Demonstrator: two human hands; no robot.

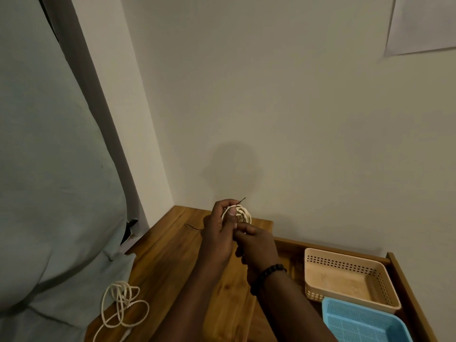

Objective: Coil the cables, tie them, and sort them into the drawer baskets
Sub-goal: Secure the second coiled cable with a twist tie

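Off to the far left of both hands we are seeing a loose white cable point(123, 304) lying uncoiled at the near edge of the wooden top point(167, 255), well apart from the work and waiting its turn. Moving in, our left hand point(218, 233) is curling round the small white coil point(240, 213), thumb pressing flat across its face, holding it up off the wood. A thin dark tie point(241, 200) is poking out just above that hand's fingertips and, as best we can tell, trailing out again at its left side near the wood, so its long axis is running slantwise across the coil. Our right hand point(256, 243) is sitting just beneath and touching the left, fingers curled in; whether it is pinching the tie's lower part we cannot tell. That hand is the nearer one to the baskets: the beige basket point(345, 277) and the blue basket point(362, 322) are lying to its right and nearer us, in the open drawer point(404, 280). We are judging the tie unfinished.
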